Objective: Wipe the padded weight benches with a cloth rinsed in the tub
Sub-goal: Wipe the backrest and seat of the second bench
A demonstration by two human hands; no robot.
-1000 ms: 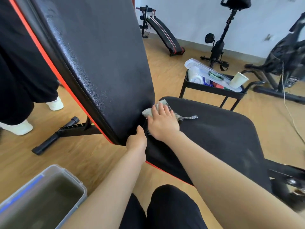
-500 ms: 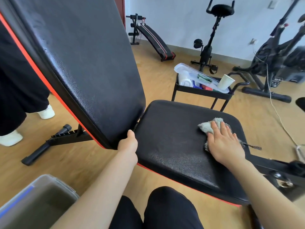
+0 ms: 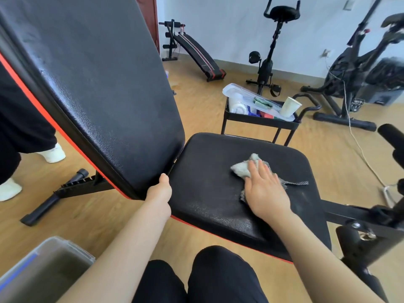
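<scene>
Head: cloth (image 3: 240,169) stretched left-right along seat pad (image 3: 205,176).

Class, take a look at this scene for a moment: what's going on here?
A person is wiping a weight bench. Their right hand presses a pale cloth flat against the black seat pad, fingers straight. Their left hand grips the lower edge of the raised backrest. A grey tub sits on the floor at the person's left, and a black cart with supplies stands behind the bench.
</scene>
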